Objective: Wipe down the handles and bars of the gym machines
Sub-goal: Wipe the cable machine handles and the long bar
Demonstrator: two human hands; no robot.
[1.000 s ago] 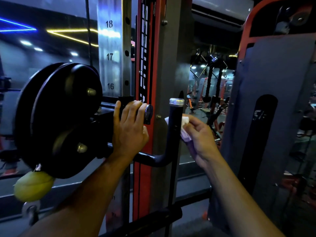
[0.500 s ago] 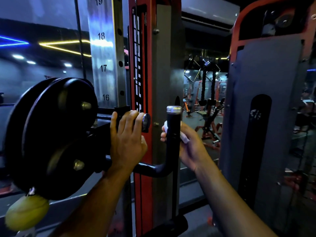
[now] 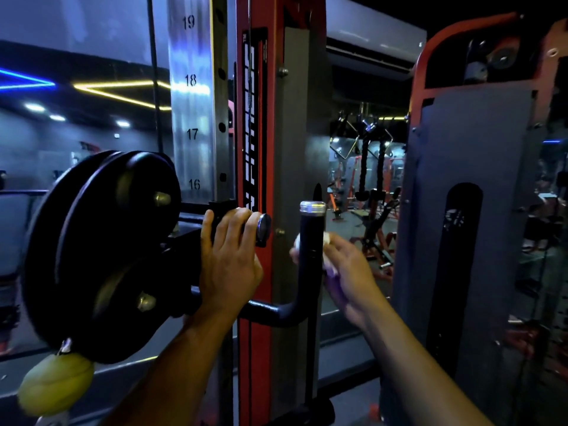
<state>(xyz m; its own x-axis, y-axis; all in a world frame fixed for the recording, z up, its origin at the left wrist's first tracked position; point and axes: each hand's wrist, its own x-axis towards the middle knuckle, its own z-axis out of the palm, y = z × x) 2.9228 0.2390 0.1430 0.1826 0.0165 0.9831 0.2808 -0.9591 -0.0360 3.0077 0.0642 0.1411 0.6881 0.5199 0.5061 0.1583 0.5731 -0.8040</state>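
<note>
We see the right hand [image 3: 344, 272] wrapped round the upright black handle [image 3: 312, 241], its fingers [image 3: 295, 252] curled to the far side with a white cloth [image 3: 327, 241] pinched against the bar. A second ago the cloth sat flat on the handle's right face with the fingers only reaching toward it; half a second ago they had closed round the bar, and now the grip sits a little lower below the chrome cap [image 3: 312, 207], with cloth showing on both sides of the bar. The left hand [image 3: 229, 259] has not shifted — its fingers are clenched over the black knob [image 3: 261, 230] at about 9 o'clock from the handle, just beside the stacked black weight plates [image 3: 101, 253].

The handle rises from a curved black bar [image 3: 276, 313] that runs left, behind the left wrist, at 6 o'clock from the knob. Our view has tilted up since the first picture, so one more number shows.

As for writing, the silver post [image 3: 196, 103] at 12 o'clock from the left hand carries 16, 17, 18 and 19, reading upward. The red upright [image 3: 253, 133] beside it bears a vertical white logo that we cannot read for certain. A faint emblem marks the dark slot of the grey shroud [image 3: 461, 179] at 3 o'clock — too dim to make out. A yellow-green ball [image 3: 55, 384] hangs under the plates at 7 o'clock.
</note>
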